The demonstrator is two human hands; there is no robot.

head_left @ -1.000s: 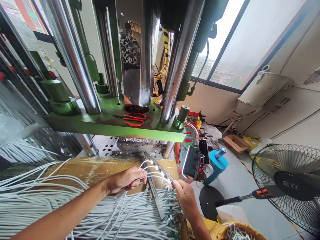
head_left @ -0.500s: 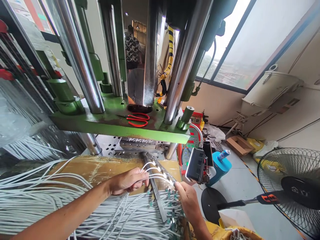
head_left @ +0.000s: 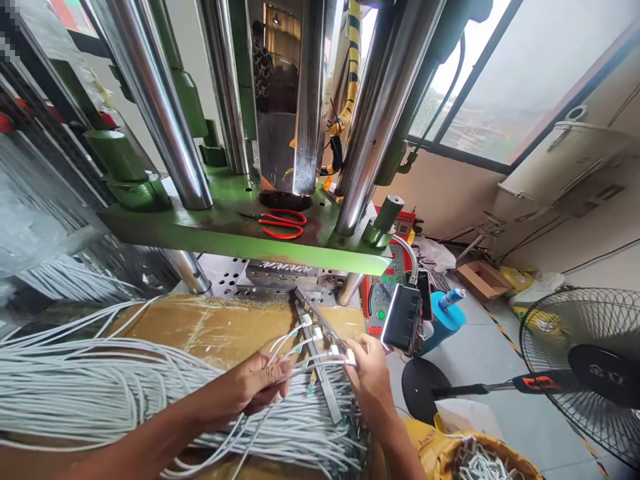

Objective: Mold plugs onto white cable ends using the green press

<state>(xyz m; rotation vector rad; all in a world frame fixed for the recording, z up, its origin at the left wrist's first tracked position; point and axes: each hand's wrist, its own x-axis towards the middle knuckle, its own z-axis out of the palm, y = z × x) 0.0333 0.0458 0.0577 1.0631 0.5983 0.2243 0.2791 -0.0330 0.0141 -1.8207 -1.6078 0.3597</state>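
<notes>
My left hand (head_left: 263, 381) is closed round several white cables (head_left: 300, 367) that fan out to the right from its fingers. Small white moulded plugs (head_left: 317, 333) on their ends sit in a slanting row along a narrow metal strip (head_left: 324, 323). At the strip's near end my right hand (head_left: 369, 367) pinches the nearest white cable plug (head_left: 351, 359); its fingers partly cover the strip's end. A second metal bar (head_left: 325, 387) lies under the cables, meeting the strip at its far end. Below both hands spreads a thick layer of white cables (head_left: 90, 380).
A green press plate (head_left: 240, 243) with red-handled scissors (head_left: 283, 223) on it stands ahead, above a metal mould (head_left: 280, 272). To the right are a black box (head_left: 401, 317), a blue bottle (head_left: 443, 323), a fan (head_left: 590, 373) and a yellow sack (head_left: 425, 443) with white scraps.
The plugs have shifted slightly off the strip toward my left hand. My left hand has moved lower, and my right fingers have come up onto the nearest plug. The view has tilted a little.
</notes>
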